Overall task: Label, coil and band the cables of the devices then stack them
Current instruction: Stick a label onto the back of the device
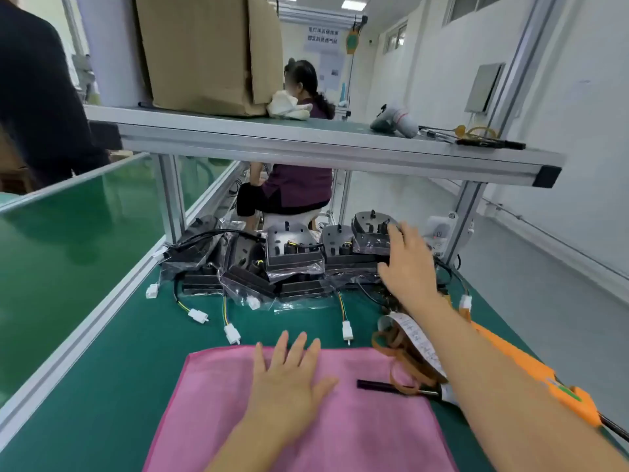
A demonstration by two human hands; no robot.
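The right grip [406,264] is spread, fingers apart and nearly straight, holding nothing; its fingertips lie at the rightmost bagged device [369,229] in the centre-right of the frame, though whether they press on it I cannot tell. The left grip [289,379] is also apart, laid flat on the pink cloth [211,403] at lower centre. The devices [292,253] sit in a loose heap across the middle of the green tabletop [119,352], each a black, rigid-looking housing in a clear bag. The film looks slick and likely to slide, so a hold round the housing's sides should serve better than pinching the plastic. Their thin cables [341,303] trail toward the viewer, ending in white connectors [346,330]; these look limp and light, best gathered near the housing. Brown rubber bands [398,366] and a label strip [417,335] lie at lower right.
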